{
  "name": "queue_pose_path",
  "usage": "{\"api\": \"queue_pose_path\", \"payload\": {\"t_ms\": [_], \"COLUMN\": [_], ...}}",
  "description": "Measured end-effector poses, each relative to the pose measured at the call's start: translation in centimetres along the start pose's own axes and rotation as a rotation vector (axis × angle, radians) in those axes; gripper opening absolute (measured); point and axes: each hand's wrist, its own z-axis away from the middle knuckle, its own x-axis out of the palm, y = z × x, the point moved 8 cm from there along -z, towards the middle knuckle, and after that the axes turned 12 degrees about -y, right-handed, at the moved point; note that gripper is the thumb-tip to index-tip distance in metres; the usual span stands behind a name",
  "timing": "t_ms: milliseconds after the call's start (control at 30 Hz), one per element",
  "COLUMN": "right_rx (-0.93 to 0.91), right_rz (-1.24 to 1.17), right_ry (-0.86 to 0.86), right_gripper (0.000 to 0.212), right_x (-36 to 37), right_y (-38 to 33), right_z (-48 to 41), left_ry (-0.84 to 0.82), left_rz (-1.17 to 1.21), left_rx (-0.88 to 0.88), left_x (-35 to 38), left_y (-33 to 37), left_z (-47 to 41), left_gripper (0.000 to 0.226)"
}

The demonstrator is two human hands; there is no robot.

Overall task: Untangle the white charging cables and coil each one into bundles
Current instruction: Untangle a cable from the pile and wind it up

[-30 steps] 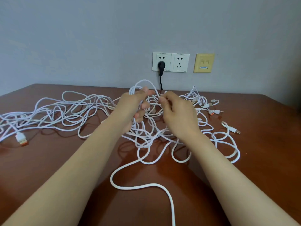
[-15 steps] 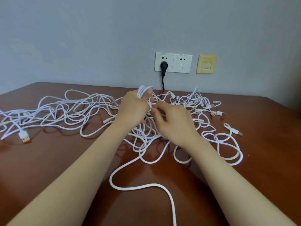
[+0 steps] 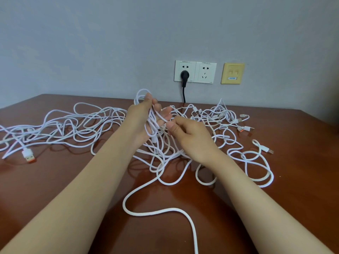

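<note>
Left hand (image 3: pixel 145 118) raised, several loops of white cables (image 3: pixel 88 125) draped through fingers, gripped. Right hand (image 3: pixel 190 136) pinches one strand. Tangle on brown surface (image 3: pixel 55 180).

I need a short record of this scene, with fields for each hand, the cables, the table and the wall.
left hand: holds several loops of the white cables above the table
right hand: pinches one strand beside the left palm
cables: tangled, spread across the table, none bundled
table: brown wood
loose plug: orange-tipped, far left
wall: black plug in white socket
</note>
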Motion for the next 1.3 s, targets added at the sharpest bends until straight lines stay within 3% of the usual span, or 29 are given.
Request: {"api": "queue_pose_path", "payload": {"t_ms": [167, 333, 500, 633, 733, 867, 1000, 1167, 1300], "right_rx": [0.062, 0.131, 0.215, 0.14, 0.076, 0.042, 0.031, -0.088, -0.121], "right_rz": [-0.204, -0.257, -0.122, 0.033, -0.181, -0.397, -0.306, -0.233, -0.263], "right_ry": [-0.002, -0.1, -0.05, -0.047, -0.114, -0.017, 0.017, 0.011, 0.059], "right_gripper": [0.033, 0.037, 0.053, 0.03, 0.026, 0.026, 0.019, 0.03, 0.023], "right_x": [-0.3, -0.5, -1.8, -1.5, -1.1, -1.9, -1.6, -1.1, -0.9], "right_y": [0.6, 0.5, 1.1, 0.3, 0.0, 0.0, 0.1, -1.3, -2.0], "right_z": [-0.1, 0.0, 0.2, 0.1, 0.1, 0.4, 0.3, 0.2, 0.2], "left_ry": [-0.046, -0.055, 0.02, 0.064, 0.082, 0.093, 0.132, 0.165, 0.144], "left_rz": [0.165, 0.097, -0.048, -0.124, -0.148, -0.169, -0.287, -0.561, -0.825], "left_rx": [-0.001, 0.025, 0.039, 0.035, 0.017, -0.034, -0.053, -0.044, -0.053], "left_x": [-0.2, -0.5, -0.7, -1.2, -1.7, -1.7, -1.8, -1.5, -0.5], "left_y": [0.4, 1.0, 1.3, 1.3, 1.5, 1.3, 1.1, 0.7, 0.3], "left_z": [-0.2, -0.3, -0.2, -0.3, -0.3, -0.3, -0.1, 0.4, 0.8], "left_gripper": [0.036, 0.035, 0.035, 0.035, 0.036, 0.034, 0.03, 0.023, 0.042]}}
